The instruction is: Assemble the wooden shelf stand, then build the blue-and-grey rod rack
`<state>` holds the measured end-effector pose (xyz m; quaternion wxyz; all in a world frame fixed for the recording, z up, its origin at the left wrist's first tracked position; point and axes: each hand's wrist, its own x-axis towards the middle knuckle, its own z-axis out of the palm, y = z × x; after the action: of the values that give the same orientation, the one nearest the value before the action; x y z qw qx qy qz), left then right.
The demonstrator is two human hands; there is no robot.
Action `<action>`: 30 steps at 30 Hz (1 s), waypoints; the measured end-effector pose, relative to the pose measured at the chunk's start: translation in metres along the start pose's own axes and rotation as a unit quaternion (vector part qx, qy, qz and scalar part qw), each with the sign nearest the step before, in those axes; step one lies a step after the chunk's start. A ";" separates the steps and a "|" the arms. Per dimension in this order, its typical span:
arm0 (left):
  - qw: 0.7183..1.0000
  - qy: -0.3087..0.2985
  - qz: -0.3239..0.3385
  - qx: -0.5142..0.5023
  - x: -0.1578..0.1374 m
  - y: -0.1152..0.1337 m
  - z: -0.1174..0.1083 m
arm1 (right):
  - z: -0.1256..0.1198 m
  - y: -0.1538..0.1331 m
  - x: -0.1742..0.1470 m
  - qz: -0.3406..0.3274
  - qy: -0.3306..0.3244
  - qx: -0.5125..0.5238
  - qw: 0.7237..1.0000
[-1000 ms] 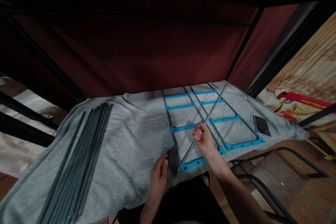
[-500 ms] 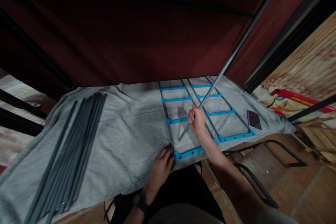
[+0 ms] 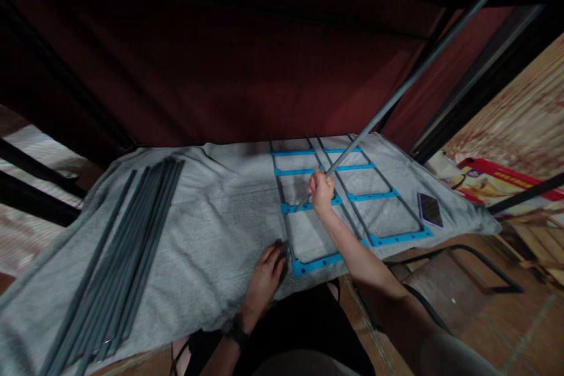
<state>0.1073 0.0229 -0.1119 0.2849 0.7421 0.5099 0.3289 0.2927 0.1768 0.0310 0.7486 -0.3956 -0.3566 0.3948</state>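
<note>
A long grey tube [image 3: 414, 79] is gripped in my right hand [image 3: 322, 191], with the fist wrapped round it near its lower end. The tube slants up to the far right, and its short lower end hangs over a blue crosspiece [image 3: 288, 208]. Beneath it lie two ladder-like frames of thin grey tubes and blue crosspieces, the left frame [image 3: 317, 263] and the right frame [image 3: 399, 239], side by side. My left hand [image 3: 265, 275], a dark watch on its wrist, rests on the grey cloth beside the left frame's near corner. Its fingers are loosely stretched and hold nothing.
Several loose grey tubes [image 3: 127, 247] lie in a bundle on the left of the grey cloth [image 3: 215, 217]. A phone [image 3: 430, 210] rests to the right of the frames. Further right are a black-framed chair [image 3: 453, 282] and a red-and-yellow box [image 3: 502, 182]. A dark red curtain-like sheet [image 3: 264, 76] hangs behind.
My right hand has moved away from me and slightly left, carrying the tube farther up and out. My left hand has shifted a little left, off the near blue corner.
</note>
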 end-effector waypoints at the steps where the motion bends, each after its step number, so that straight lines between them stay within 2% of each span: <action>1: 1.000 0.006 -0.001 -0.004 0.001 -0.003 0.000 | 0.004 0.003 0.003 -0.002 -0.001 -0.004 1.000; 7: 1.000 0.014 -0.007 -0.008 0.001 -0.009 0.003 | 0.023 0.015 0.009 -0.002 -0.018 -0.032 0.999; 16: 1.000 0.025 -0.004 -0.004 0.000 -0.010 0.004 | 0.033 0.026 0.003 0.018 -0.035 -0.056 0.998; 22: 1.000 0.018 -0.006 -0.005 -0.001 -0.011 0.005 | 0.041 0.032 0.001 0.043 -0.109 -0.093 0.989; 30: 1.000 0.015 -0.009 0.003 -0.001 -0.010 0.003 | 0.038 0.040 -0.001 0.032 -0.153 -0.120 0.980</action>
<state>0.1036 0.0245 -0.1217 0.2775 0.7332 0.5221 0.3358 0.2475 0.2029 0.0127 0.6195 -0.4285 -0.4986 0.4290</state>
